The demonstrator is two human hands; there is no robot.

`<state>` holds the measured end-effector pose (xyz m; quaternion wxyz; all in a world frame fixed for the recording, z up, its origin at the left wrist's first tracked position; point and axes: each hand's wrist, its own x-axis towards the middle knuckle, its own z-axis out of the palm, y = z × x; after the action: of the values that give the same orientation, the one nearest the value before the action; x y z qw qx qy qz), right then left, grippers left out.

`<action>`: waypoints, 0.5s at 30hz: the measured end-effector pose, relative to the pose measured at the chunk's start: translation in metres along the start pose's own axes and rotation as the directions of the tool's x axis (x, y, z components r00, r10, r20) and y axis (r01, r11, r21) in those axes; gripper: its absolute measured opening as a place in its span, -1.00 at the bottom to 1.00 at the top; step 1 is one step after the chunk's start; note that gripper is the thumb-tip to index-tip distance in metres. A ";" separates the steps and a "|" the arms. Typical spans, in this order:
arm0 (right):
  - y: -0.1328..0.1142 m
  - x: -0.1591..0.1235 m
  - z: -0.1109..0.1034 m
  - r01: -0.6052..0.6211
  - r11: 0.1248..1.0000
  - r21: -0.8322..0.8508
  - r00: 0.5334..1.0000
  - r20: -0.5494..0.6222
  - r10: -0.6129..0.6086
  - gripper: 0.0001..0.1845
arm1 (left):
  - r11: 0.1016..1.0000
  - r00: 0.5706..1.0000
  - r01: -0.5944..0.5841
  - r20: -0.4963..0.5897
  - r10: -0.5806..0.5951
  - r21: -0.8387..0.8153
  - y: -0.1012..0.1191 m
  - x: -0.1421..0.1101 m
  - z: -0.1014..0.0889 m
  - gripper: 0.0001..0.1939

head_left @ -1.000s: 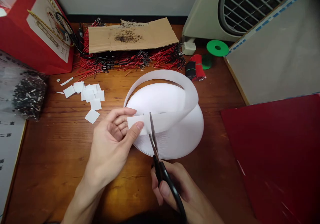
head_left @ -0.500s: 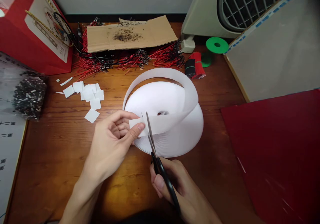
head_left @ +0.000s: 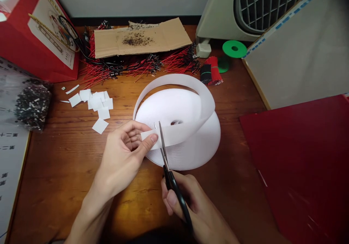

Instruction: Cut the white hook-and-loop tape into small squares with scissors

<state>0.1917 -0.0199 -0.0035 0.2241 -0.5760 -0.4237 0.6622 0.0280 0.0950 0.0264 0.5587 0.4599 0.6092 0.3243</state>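
Between thumb and fingers, my left hand (head_left: 127, 149) pinches the end of a white strip (head_left: 180, 132). The strip loops up and round from a large white roll (head_left: 188, 157) lying on the wooden table. My right hand (head_left: 188, 196) grips black-handled scissors (head_left: 170, 178). Their slightly parted blades straddle the strip just right of my left thumb. The strip is still in one piece across the blades, as far as I can see. Several cut white squares (head_left: 100, 126) lie loose to the left of the roll.
Behind the roll, a cardboard piece (head_left: 163, 37) lies over bundles of red wires (head_left: 147, 66). A green spool (head_left: 234, 50) and a heater-like appliance (head_left: 218, 15) stand back right. At left are a red paper bag (head_left: 16, 44) and a bag of small parts (head_left: 32, 106). A red board (head_left: 294, 157) lies right.
The view has shifted very slightly. Both hands, the strip and the scissors keep nearly the same place, with the blades still around the strip.
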 end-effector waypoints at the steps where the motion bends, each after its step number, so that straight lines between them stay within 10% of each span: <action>1: 0.001 0.000 0.000 -0.003 1.000 -0.002 1.000 0.003 0.003 -0.33 | 1.000 1.000 0.005 0.005 -0.005 -0.002 0.000 0.000 0.000 -0.76; 15: -0.001 0.009 0.002 0.083 0.996 0.036 0.996 0.017 -0.083 -0.50 | 0.998 0.999 0.039 -0.001 -0.039 -0.053 0.001 0.002 -0.001 -0.74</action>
<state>0.1877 -0.0129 -0.0083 0.2576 -0.5477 -0.4375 0.6650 0.0277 0.0976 0.0261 0.5762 0.4327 0.6099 0.3298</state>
